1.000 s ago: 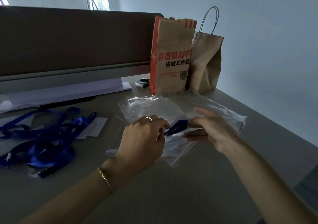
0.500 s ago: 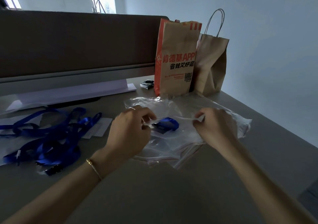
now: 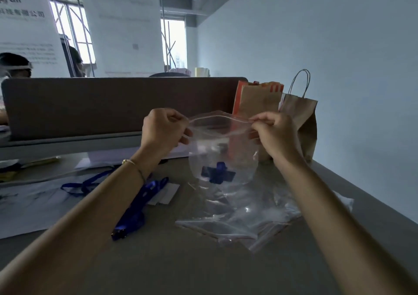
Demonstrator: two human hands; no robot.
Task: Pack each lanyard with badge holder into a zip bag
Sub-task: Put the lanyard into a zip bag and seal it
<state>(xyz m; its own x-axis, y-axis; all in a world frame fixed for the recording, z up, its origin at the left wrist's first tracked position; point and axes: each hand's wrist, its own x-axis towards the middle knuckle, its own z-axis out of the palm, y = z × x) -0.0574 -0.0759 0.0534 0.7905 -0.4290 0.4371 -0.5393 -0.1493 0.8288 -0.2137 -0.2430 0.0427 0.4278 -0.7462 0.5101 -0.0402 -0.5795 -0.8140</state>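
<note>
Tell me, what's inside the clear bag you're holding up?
A folded blue lanyard sits at the bottom of the zip bag. Whether its badge holder is there too, I cannot tell.

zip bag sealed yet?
No: the zip bag mouth gapes open between the left hand and right hand, each pinching a top corner, with the blue lanyard at its bottom.

zip bag (image 3: 222, 149) is clear glossy plastic, blue woven-looking lanyard (image 3: 217, 173) inside. Below it, more shiny crinkly plastic bags (image 3: 239, 217). Behind it, matt brown paper bags (image 3: 298, 118). Table (image 3: 181, 263) looks smooth, matt grey.
</note>
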